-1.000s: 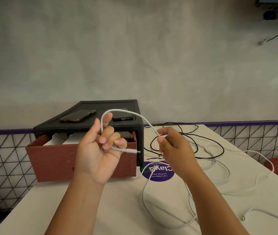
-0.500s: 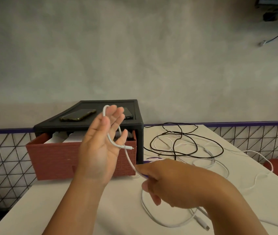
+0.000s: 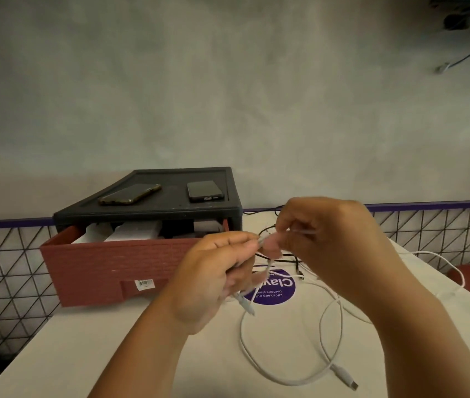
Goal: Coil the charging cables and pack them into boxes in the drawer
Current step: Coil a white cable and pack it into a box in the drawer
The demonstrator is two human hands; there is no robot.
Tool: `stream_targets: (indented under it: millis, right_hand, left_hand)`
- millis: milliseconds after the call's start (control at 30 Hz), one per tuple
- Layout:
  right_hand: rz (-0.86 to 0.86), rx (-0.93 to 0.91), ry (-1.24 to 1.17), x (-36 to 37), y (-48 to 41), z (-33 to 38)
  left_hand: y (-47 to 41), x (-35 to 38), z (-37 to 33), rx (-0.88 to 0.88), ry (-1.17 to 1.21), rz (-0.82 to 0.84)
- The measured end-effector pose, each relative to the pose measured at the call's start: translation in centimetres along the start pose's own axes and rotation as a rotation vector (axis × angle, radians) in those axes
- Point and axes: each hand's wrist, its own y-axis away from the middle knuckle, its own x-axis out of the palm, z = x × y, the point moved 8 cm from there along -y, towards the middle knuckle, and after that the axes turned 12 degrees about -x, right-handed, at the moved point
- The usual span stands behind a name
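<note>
A grey plaster wall rises behind a white table (image 3: 90, 349), whose far edge is fenced by wire mesh (image 3: 7, 262) under a purple rim.

The left hand (image 3: 216, 280) and right hand (image 3: 331, 239) are raised over the table, fingertips almost meeting. The left hand's fingers are curled, pinching a white cable (image 3: 241, 331); one plug (image 3: 246, 304) dangles just below its palm. The right hand, fingers also curled, pinches the same cable at its fingertips, though motion blur hides the exact grip. Below both hands the rest of the cable lies in loose loops on the table, its other plug (image 3: 345, 379) near the right forearm.

Beneath the hands a round purple sticker (image 3: 278, 293) is stuck to the table. Behind them lies a tangle of black cable (image 3: 285, 255), and another white cable (image 3: 443, 259) trails off beyond the right hand.

Past the left hand a red drawer (image 3: 113, 265) stands pulled out of a black case (image 3: 170, 209), with white boxes (image 3: 133, 234) inside. Two phones (image 3: 129, 194) (image 3: 205, 191) rest on the case's top.
</note>
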Motion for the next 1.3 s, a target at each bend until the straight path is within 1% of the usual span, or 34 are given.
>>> stream_targets:
  millis: [33, 67, 167, 267, 367, 467, 533, 667, 767, 833, 933, 1000, 1033, 1100, 1133, 1233, 1300]
  right_hand:
    - [-0.019, 0.0, -0.018, 0.0, 0.0, -0.2]
    - [-0.017, 0.02, -0.087, 0.5, 0.0, -0.4]
    - [0.008, 0.118, -0.353, 1.9, 0.0, -0.9]
    - [0.017, 0.208, -0.525, 3.1, 0.0, -1.1]
    - [-0.053, 0.295, -0.591, 3.4, 0.1, -1.9]
    - [-0.139, 0.354, -0.575, 3.2, 0.3, -2.8]
    - [-0.165, 0.378, -0.579, 3.3, 0.5, -3.1]
    - [-0.176, 0.385, -0.58, 3.5, 0.5, -3.1]
    - [-0.134, 0.346, -0.592, 3.7, 0.3, -2.6]
    - [-0.096, 0.324, -0.6, 3.9, 0.2, -2.3]
    - [-0.059, 0.298, -0.634, 4.2, 0.1, -1.8]
    - [-0.057, 0.3, -0.654, 4.2, 0.1, -1.8]
    - [-0.071, 0.312, -0.663, 4.0, 0.2, -2.0]
    - [-0.107, 0.354, -0.667, 3.5, 0.5, -2.9]
    - [-0.107, 0.375, -0.637, 3.3, 0.7, -3.5]
    - [-0.014, 0.405, -0.458, 3.2, 1.3, -4.7]
    - [0.103, 0.407, -0.379, 3.8, 1.6, -4.6]
  left_hand:
    - [0.2, 0.3, 0.0, -0.029, 0.095, 0.042]
    - [0.3, 0.6, 0.0, -0.049, 0.179, 0.081]
    - [0.4, 0.8, 0.1, -0.076, 0.393, 0.157]
    - [0.1, 0.5, 0.2, -0.072, 0.493, 0.105]
    - [-0.2, 0.0, 0.1, -0.039, 0.4, -0.017]
    - [-0.4, -0.4, -0.1, 0.015, 0.245, -0.104]
    - [-0.4, -0.3, 0.0, 0.029, 0.192, -0.117]
    - [-0.1, -0.2, -0.1, 0.045, 0.078, -0.124]
    - [0.1, -0.3, -0.3, 0.05, 0.038, -0.137]
    - [0.3, -0.5, 0.0, 0.003, 0.083, -0.136]
    - [0.5, -0.2, 0.4, -0.074, 0.249, -0.031]
    - [0.4, -0.3, 0.5, -0.1, 0.423, 0.091]
    - [0.3, -0.6, 0.4, -0.082, 0.528, 0.17]
    - [0.2, -0.6, -0.4, -0.042, 0.724, 0.392]
    - [0.5, -0.6, -0.7, -0.041, 0.785, 0.468]
    - [0.8, -2.3, 0.1, -0.021, 0.751, 0.278]
    - [0.9, -2.9, 0.2, 0.018, 0.732, 0.218]
